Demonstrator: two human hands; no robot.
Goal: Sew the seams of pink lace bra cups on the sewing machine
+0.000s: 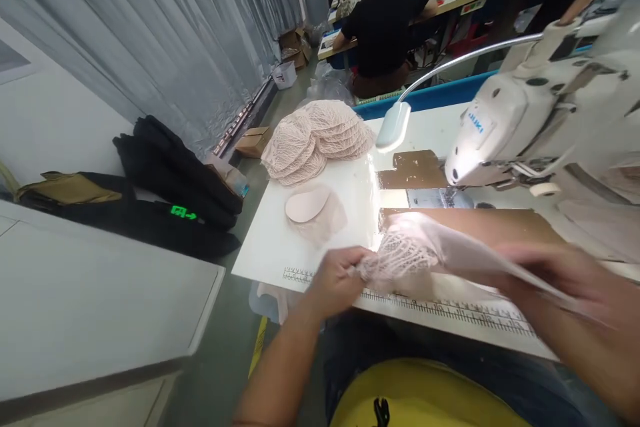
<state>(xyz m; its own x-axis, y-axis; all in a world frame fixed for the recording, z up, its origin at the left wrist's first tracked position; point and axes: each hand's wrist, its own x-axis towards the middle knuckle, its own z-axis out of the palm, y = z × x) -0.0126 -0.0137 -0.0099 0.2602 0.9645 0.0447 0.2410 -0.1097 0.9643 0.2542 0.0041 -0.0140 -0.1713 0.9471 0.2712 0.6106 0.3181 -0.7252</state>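
A pale pink fabric piece [467,250] with a lace part stretches between my two hands, over the front edge of the sewing table. My left hand [340,280] is closed, pinching its lace end. At the other end my right hand [560,287] is closed around the smooth fabric; motion blurs its fingers. Left of the piece, a smooth oval pad [307,204] lies on thin sheer fabric [333,223]. Behind that sits a stack of scalloped lace pieces [315,137], shaped like paired bra cups. The white sewing machine [487,123] stands beyond my right hand.
A small lamp [394,127] on a bent neck hangs over the white table [265,240], whose front edge carries a printed ruler [440,307]. A white cabinet [100,300] and dark cloth bundles [175,173] stand left. A person in black [385,27] sits ahead.
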